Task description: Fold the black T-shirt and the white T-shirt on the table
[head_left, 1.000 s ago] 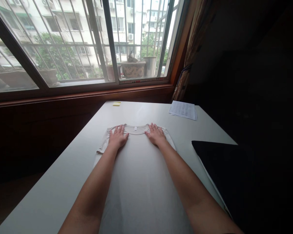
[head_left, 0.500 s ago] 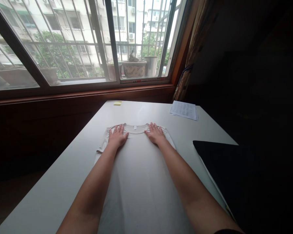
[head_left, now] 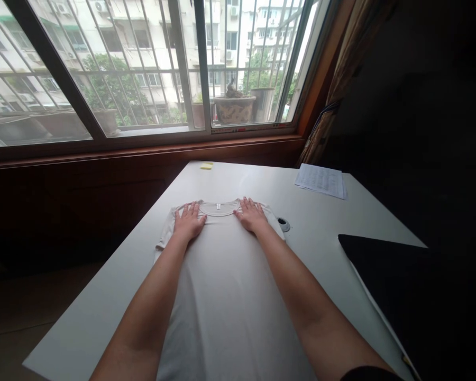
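Note:
A pale T-shirt (head_left: 226, 275) lies spread flat on the white table (head_left: 119, 286), its neckline with a small label at the far end. My left hand (head_left: 189, 221) rests flat on the left shoulder of the shirt, fingers spread. On the other side of the collar, my right hand (head_left: 250, 215) presses palm down on the right shoulder, its fingers also stretched out. Both sleeves stick out beyond my hands, and my forearms cover part of the shirt's sides. The shirt's lower end runs out of view at the bottom.
Printed sheets (head_left: 321, 181) lie at the table's far right, and a yellow sticky note (head_left: 207, 166) at the far edge. A cable hole (head_left: 284, 224) shows beside the right sleeve. A black flat item (head_left: 384, 286) covers the right side. Beyond is a barred window (head_left: 150, 69).
The shirt and both hands have slid left across the table together, uncovering the cable hole by the right sleeve. The view has also shifted left.

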The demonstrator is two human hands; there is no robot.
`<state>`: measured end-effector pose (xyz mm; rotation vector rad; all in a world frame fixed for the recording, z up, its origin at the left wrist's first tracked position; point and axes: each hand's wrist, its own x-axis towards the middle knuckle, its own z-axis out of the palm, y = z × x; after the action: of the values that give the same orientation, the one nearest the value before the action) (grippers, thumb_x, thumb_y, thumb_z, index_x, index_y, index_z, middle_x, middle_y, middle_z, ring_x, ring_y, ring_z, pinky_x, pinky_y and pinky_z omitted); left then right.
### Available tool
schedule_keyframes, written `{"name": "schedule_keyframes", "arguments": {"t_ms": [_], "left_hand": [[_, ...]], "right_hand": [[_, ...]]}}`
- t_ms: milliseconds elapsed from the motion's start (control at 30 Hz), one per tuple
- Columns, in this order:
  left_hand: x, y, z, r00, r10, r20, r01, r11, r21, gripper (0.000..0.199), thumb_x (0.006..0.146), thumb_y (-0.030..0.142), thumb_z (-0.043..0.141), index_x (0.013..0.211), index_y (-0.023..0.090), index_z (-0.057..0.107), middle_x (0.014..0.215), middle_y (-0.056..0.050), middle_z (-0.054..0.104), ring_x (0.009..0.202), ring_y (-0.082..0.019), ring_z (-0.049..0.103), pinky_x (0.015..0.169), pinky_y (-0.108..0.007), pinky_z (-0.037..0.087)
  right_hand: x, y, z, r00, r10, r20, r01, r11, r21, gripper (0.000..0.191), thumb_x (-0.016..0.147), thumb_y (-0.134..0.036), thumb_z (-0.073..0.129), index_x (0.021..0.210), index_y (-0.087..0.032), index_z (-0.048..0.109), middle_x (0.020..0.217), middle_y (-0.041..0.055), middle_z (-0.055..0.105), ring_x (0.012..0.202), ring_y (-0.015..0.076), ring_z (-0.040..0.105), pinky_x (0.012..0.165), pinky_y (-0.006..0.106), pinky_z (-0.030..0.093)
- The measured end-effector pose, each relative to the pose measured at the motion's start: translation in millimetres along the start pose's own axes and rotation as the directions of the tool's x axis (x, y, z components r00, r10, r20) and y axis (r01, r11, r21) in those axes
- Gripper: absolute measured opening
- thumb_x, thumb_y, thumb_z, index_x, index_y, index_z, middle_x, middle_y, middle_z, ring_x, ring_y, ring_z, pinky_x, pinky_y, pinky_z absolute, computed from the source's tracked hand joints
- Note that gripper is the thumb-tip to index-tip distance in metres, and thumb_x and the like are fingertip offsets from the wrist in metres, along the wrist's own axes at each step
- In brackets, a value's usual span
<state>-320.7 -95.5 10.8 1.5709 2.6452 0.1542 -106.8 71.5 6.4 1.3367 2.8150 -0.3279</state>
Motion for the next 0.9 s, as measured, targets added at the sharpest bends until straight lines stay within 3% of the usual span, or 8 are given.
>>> {"name": "schedule_keyframes", "arguments": {"t_ms": [300,500,633,767,900], "left_hand": [[-8.7,-23.5,0.0,0.999,-0.046,-0.016,0.046,0.999,-0.005,0.073,0.101,0.061,0.021,0.164,0.024,0.02,0.171,-0.004,0.012,0.158,-0.03,0.006,0.124,-0.063,0.007],[-31.0,-57.8,-4.8,0.992,-0.121,-0.032,0.121,0.993,0.011,0.074,0.101,0.06,0.021,0.164,0.021,0.02,0.171,-0.004,0.013,0.158,-0.031,0.007,0.124,-0.064,0.006],[-47.1,-72.3,-4.8,0.985,-0.168,-0.042,0.17,0.985,0.026,0.075,0.101,0.06,0.02,0.163,0.019,0.02,0.171,-0.004,0.013,0.158,-0.031,0.007,0.124,-0.065,0.007],[-54.2,-76.2,-5.2,0.98,-0.195,-0.048,0.196,0.98,0.027,0.074,0.1,0.06,0.02,0.163,0.021,0.021,0.171,-0.004,0.012,0.158,-0.03,0.007,0.124,-0.064,0.008],[-54.1,-76.2,-5.9,0.978,-0.201,-0.049,0.202,0.979,0.022,0.074,0.1,0.06,0.021,0.163,0.023,0.021,0.171,-0.003,0.012,0.158,-0.03,0.008,0.124,-0.063,0.009]], "right_hand": [[3.0,-34.1,2.3,0.997,-0.082,-0.001,0.082,0.997,0.003,0.079,0.102,-0.061,0.019,0.165,-0.016,0.011,0.172,0.0049,0.001,0.158,0.023,-0.001,0.126,0.048,-0.002],[6.7,-71.9,12.1,0.985,-0.17,-0.026,0.171,0.985,0.004,0.078,0.102,-0.061,0.023,0.165,-0.017,0.016,0.172,0.0055,0.007,0.158,0.0241,0.004,0.126,0.049,0.004],[3.7,-90.5,11.3,0.975,-0.199,-0.101,0.2,0.98,0.0,0.075,0.103,-0.057,0.026,0.162,-0.012,0.026,0.17,0.0106,0.017,0.157,0.0277,0.013,0.126,0.051,0.009],[-15.0,-102.8,-0.4,0.939,-0.239,-0.249,0.239,0.971,-0.028,0.067,0.105,-0.045,0.028,0.157,-0.003,0.035,0.167,0.018,0.024,0.156,0.0298,0.015,0.126,0.051,0.005],[-57.2,-110.6,-5.3,0.886,-0.328,-0.328,0.322,0.944,-0.073,0.062,0.106,-0.04,0.031,0.155,-0.005,0.041,0.166,0.0154,0.028,0.155,0.0275,0.02,0.127,0.044,0.007]]}}
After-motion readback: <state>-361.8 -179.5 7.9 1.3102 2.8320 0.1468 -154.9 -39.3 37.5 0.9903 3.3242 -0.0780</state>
